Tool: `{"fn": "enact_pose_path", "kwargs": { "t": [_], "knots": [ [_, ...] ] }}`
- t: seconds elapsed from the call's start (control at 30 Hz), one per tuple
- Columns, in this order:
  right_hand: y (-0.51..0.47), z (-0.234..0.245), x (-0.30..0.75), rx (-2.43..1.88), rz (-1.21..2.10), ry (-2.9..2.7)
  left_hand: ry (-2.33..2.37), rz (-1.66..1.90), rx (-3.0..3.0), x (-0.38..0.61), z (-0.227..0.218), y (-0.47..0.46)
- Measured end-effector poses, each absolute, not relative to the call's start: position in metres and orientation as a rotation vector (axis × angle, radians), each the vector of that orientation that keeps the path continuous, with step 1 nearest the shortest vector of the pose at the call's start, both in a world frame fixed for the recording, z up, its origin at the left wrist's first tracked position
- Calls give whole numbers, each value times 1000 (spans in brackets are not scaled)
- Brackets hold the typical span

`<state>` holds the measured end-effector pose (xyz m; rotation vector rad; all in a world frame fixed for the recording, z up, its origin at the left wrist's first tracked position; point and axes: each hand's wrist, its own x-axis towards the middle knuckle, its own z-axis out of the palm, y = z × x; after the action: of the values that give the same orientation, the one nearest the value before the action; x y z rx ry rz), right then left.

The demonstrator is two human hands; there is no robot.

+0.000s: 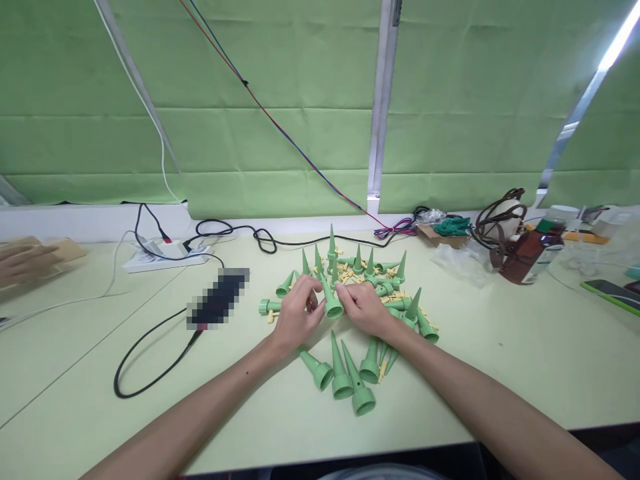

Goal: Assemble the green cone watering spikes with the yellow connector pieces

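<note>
Between my two hands, a hollow green plastic watering spike [333, 305] tilts with its wide open end toward me. My left hand [297, 313] is closed on its left side, the fingers curled. On the other side, my right hand [364, 308] is closed with its thumb close against the spike; whatever its fingers hold is hidden. Small yellow plastic valves [350, 273] lie heaped just beyond. Several green spikes stand point up or lie around them, including an upright spike [331, 243]. Nearer me lie several more, among them a long spike [359, 383].
A blurred dark device [220, 299] with a black cable lies to the left, near a white power strip [167, 253]. At right stand a brown bottle [533, 257], a plastic bag [460, 260] and a green-edged phone [613, 293]. Another person's hand [25, 263] is at far left.
</note>
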<state>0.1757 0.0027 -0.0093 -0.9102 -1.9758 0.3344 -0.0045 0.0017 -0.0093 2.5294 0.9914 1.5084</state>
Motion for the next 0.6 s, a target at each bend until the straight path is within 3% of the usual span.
{"fn": "enact_pose_path", "kwargs": {
  "t": [0.3, 0.6],
  "knots": [
    [1, -5, 176, -839, 399, -1946, 1209, 1400, 2300, -2, -3, -2],
    [1, -6, 177, -849, 451, -1959, 1068, 1181, 2159, -2, 1, -5]
  ]
}}
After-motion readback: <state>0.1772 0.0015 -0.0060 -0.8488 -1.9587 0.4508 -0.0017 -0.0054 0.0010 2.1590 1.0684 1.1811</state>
